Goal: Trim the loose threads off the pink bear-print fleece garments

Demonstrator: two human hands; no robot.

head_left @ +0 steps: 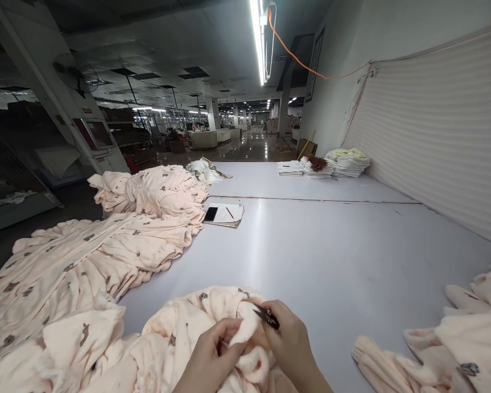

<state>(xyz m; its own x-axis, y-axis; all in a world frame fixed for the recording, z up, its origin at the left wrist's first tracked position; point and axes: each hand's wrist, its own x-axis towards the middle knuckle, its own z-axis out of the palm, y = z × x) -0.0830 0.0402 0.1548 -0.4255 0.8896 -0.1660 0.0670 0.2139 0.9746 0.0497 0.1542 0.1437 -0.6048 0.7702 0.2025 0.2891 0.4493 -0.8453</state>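
A pale pink fleece garment (pixel 196 322) with small brown prints lies bunched at the near edge of the white table (pixel 331 256). My left hand (pixel 212 355) pinches a fold of this garment. My right hand (pixel 288 341) is closed on small black thread snips (pixel 266 316), whose blades point left at the fold held by the left hand. Both hands are close together over the fabric.
A long heap of the same pink garments (pixel 106 240) runs along the table's left side. More pink pieces (pixel 454 338) lie at the near right. A phone (pixel 211 214) on papers with a pen (pixel 225 214) sits mid-table. Folded stacks (pixel 331 162) stand at the far end by the wall.
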